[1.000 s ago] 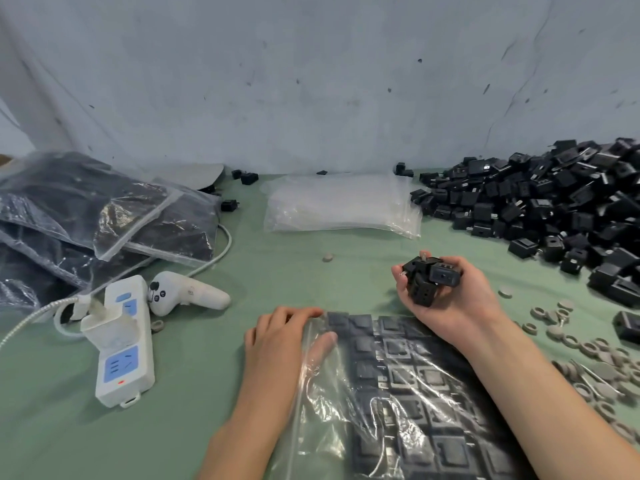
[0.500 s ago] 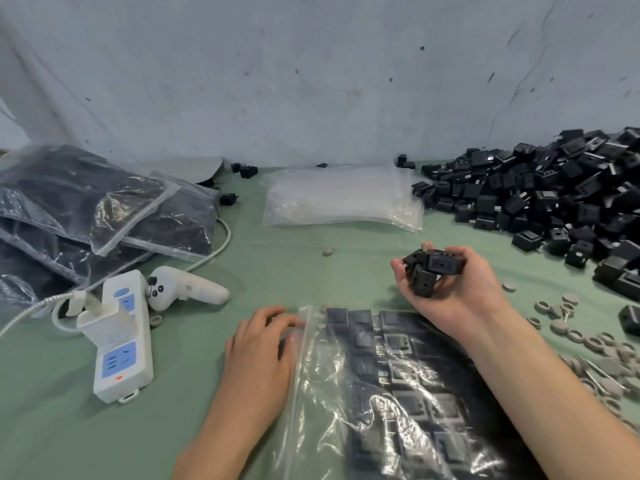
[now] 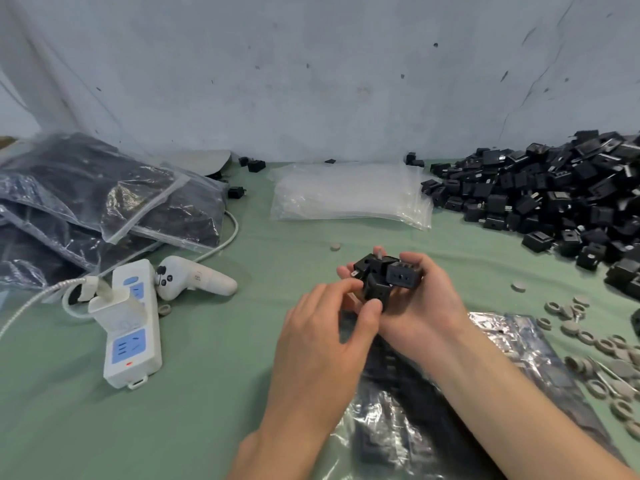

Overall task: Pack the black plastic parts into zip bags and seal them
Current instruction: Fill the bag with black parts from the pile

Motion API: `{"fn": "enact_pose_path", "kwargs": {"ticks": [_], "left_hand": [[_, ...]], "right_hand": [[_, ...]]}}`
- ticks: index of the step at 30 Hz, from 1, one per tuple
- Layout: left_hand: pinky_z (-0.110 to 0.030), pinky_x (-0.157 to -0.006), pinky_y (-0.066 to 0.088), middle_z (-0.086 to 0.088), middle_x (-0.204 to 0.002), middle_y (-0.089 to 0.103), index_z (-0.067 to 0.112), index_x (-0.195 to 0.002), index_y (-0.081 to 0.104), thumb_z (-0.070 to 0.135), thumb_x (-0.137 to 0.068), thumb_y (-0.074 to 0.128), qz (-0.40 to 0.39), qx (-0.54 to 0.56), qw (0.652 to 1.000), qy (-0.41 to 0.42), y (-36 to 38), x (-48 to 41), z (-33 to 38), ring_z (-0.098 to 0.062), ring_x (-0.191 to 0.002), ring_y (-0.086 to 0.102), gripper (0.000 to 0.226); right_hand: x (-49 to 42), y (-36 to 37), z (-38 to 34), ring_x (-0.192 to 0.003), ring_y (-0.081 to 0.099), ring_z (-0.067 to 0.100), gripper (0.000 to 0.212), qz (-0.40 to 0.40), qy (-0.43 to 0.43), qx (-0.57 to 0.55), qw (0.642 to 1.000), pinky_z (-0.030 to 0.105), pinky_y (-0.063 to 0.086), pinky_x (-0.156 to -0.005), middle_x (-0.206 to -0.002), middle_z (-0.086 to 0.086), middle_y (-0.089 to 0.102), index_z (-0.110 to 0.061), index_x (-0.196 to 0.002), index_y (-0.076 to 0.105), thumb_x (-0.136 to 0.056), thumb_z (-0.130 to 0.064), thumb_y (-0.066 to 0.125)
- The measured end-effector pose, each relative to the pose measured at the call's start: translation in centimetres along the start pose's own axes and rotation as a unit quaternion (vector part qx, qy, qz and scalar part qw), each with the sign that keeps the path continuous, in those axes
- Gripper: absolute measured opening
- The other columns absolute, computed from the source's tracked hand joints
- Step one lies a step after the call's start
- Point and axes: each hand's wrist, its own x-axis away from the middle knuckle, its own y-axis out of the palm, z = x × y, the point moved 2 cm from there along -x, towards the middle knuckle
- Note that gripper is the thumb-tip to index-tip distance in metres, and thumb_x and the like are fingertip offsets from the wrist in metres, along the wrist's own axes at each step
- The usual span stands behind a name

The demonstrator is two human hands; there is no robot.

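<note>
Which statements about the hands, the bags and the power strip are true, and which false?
1. The right hand holds several black plastic parts. True.
2. The left hand lies flat on the table. False: its fingers pinch one of those parts.
3. The stack of empty zip bags lies left of the pile of loose parts. True.
4. Nothing is plugged into the power strip. False: a white plug sits in it.

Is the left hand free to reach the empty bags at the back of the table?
Probably yes, once it lets go: the left hand is pinching a black part from the handful in the right hand. Only a small disc lies between it and the empty bags.
</note>
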Motion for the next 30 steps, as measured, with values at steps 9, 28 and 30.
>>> {"fn": "enact_pose_path", "kwargs": {"ticks": [9, 28, 30], "left_hand": [[-0.012, -0.075, 0.043, 0.029, -0.104, 0.051, 0.049, -0.105, 0.041, 0.064, -0.077, 0.054, 0.013, 0.039, 0.998, -0.054, 0.2, 0.6, -0.4, 0.006, -0.1, 0.052, 0.034], [-0.034, -0.088, 0.047, 0.025, -0.098, 0.047, 0.047, -0.118, 0.053, 0.078, -0.07, 0.05, -0.179, -0.152, 0.958, -0.164, -5.4, 1.9, -7.0, -0.013, -0.097, 0.052, 0.056], [-0.028, -0.085, 0.044, 0.024, -0.095, 0.049, 0.045, -0.123, 0.054, 0.069, -0.08, 0.055, -0.196, -0.151, 0.96, -0.134, -5.1, 1.7, -6.6, -0.01, -0.092, 0.05, 0.05]], "right_hand": [[0.6, 0.6, 1.2, -0.103, 0.066, 0.036, 0.024, 0.005, 0.015, 0.009, 1.0, 0.047, 0.058, -0.083, -0.124, 0.024, 0.065, -0.016, -0.103, 0.063, -0.093, -0.03, 0.045], [-0.4, -1.1, -1.2, -0.1, 0.066, 0.042, 0.018, 0.083, -0.112, -0.068, 0.988, 0.052, 0.061, -0.081, -0.07, 0.022, 0.07, -0.001, -0.107, 0.064, -0.092, -0.008, 0.056], [-0.5, -1.2, -1.3, -0.094, 0.069, 0.044, 0.021, 0.076, -0.112, -0.063, 0.989, 0.051, 0.061, -0.081, -0.074, 0.023, 0.071, 0.0, -0.108, 0.067, -0.092, -0.009, 0.057]]}}
